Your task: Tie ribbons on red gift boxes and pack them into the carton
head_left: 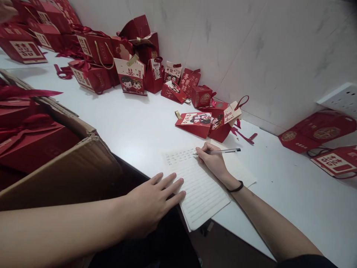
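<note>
Pen: clamped between thumb and fingers of your right hand, tip at the written rows on the far part of the paper.
Paper: on the table, near end overhanging the near edge; brace it against creep.
Left hand: fingers apart, gripping nothing, tips on the paper's left side; press lightly there.
Writing: follow the ruled lines, small strokes, wrist low.
Boxes: beyond the paper, far side.

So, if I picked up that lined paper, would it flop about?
Probably bendy but not limp: the lined paper juts past the edge of the white table without visibly drooping. It's likely light, looking like only a few thin sheets. Pushed, it might slide, since the table looks smooth.
</note>
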`<action>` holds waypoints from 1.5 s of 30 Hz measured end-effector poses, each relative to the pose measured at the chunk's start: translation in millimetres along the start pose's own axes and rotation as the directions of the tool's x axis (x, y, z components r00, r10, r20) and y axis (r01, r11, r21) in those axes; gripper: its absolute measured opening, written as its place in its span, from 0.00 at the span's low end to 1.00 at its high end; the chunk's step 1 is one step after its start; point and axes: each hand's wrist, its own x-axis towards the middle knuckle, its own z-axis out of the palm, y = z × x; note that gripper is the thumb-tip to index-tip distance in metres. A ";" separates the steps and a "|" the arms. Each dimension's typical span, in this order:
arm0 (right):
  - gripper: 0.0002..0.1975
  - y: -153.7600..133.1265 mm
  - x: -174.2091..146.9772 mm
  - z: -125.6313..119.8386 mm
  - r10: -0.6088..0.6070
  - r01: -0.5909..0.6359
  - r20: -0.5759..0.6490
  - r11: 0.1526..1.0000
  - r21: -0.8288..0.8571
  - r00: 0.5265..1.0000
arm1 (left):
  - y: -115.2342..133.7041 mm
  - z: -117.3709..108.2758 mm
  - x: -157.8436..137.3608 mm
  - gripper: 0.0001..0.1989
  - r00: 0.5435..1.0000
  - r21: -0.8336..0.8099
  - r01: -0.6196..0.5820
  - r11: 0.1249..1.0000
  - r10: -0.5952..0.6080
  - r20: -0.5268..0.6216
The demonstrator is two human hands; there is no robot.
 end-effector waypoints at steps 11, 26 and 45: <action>0.15 -1.2 1.3 1.8 -0.093 0.088 -0.023 0.985 -0.147 0.995 | 3.2 -1.4 -0.9 0.44 1.000 0.004 0.016 1.000 -0.016 0.016; 0.14 -2.3 1.3 1.3 -0.098 0.087 -0.057 0.981 -0.173 0.993 | 4.2 -1.7 -0.2 0.46 1.000 0.011 0.020 1.000 -0.020 0.019; 0.15 -2.8 1.1 1.7 -0.089 0.072 -0.096 0.983 -0.172 0.991 | 2.8 8.4 -1.0 0.48 0.998 -0.006 0.017 1.000 -0.017 -0.053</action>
